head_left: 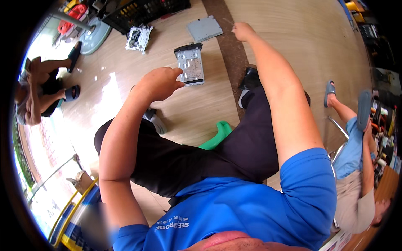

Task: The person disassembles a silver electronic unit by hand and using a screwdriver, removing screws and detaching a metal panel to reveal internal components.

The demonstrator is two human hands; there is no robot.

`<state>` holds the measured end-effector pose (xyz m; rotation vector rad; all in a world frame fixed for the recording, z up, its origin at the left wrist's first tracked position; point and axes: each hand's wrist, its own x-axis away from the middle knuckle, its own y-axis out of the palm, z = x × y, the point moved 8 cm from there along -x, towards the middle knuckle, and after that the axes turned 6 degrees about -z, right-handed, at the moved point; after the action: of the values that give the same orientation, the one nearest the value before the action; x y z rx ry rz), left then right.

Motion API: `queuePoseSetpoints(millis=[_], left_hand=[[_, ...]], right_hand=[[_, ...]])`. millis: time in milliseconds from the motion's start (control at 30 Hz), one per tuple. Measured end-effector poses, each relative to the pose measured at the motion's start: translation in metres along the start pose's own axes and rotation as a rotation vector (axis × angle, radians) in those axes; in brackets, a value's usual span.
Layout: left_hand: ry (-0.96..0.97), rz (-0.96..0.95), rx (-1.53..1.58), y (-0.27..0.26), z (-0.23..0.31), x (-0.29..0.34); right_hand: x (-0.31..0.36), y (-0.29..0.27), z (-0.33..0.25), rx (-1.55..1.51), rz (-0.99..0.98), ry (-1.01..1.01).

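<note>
Metal unit; beside left hand; right hand apart (farther forward)

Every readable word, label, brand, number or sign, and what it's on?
Blue shirt: white chest lettering, upside down; not transcribed.
Blue-and-yellow object, lower left: marks too small to read.
White panel, lower right: likewise too small.
Metal unit by the left hand: nothing legible.
Grey plate: nothing legible.
</note>
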<state>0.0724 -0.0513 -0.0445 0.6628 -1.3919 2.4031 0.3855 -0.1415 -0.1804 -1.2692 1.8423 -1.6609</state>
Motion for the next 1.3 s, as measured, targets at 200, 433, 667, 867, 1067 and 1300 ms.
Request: queuePoseSetpoints(millis=[200,433,667,867,1067,1300], left_hand=[[-0.08,-0.204,-0.128,0.032,-0.025,-0.035],[-0.17,-0.326,-0.058,0.036,-0.048,-0.037],[-0.109,-0.345,-0.034,0.038,-0.048,-0.046],[-0.083,-0.334,-0.015,0.034,-0.045,-0.05],[-0.117,-0.362,-0.043,0.031,-0.049,-0.049],[-0.131,-0.325,-0.035,0.017,-0.045,-0.044]], right_hand=[[-0.036,0.1,0.082,-0.198,0.065,0.176],[-0.086,0.199,0.06,-0.335,-0.089,0.181],[-0.143,0.218,0.071,-0.535,-0.031,0.276],[-0.16,0.222,0.077,-0.477,0.068,0.241],[-0.156,0.221,0.074,-0.57,0.088,0.287],[-0.102,0.224,0.074,-0.75,0.22,0.336]])
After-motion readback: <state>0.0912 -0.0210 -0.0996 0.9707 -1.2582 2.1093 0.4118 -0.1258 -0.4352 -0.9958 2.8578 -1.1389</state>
